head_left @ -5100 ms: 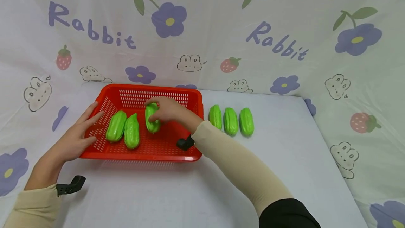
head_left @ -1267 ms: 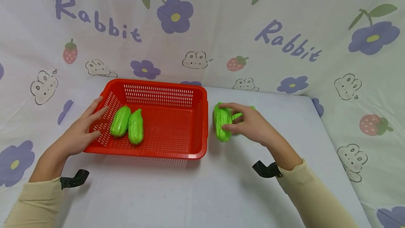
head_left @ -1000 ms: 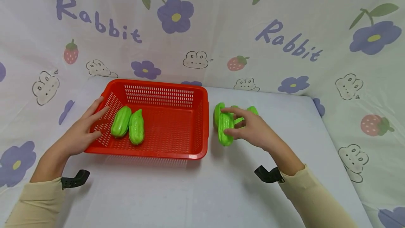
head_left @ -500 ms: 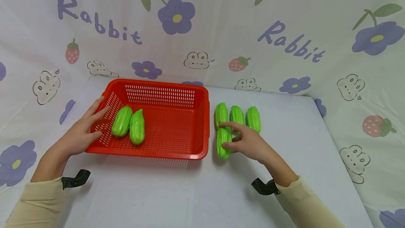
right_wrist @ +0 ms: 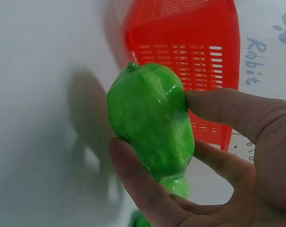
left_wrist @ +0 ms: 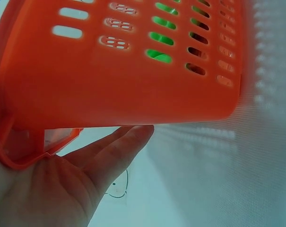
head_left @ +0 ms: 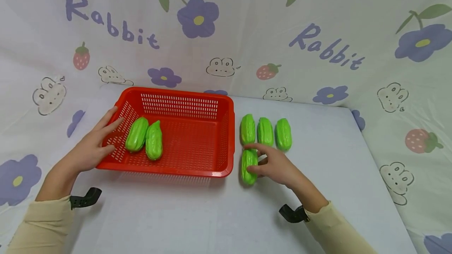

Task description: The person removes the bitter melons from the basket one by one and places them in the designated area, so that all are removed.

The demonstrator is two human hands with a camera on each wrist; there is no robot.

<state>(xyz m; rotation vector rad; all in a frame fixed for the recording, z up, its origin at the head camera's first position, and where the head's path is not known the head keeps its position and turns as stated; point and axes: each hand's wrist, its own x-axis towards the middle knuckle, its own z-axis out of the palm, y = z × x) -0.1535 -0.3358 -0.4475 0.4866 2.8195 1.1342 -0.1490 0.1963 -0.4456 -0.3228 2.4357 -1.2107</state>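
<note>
My right hand pinches a bright green ribbed gourd between thumb and fingers, just right of the red plastic basket. In the right wrist view the same gourd shows its small end nub, and its shadow falls beside it. Whether it touches the table is unclear. Behind it, a row of three similar gourds lies on the table. Two more gourds lie inside the basket at its left end. My left hand touches the basket's left side, fingers straight; the left wrist view shows fingers against the outer wall.
A white-covered table carries everything. A cloth backdrop with flowers, rabbits and strawberries rises behind and at the sides. The basket's perforated walls stand between the gourds inside and those on the right.
Since the earliest frame, my right hand has lifted one gourd out of the basket and carried it right. Lately it has moved toward me, uncovering the row. The left hand stays at the basket.
</note>
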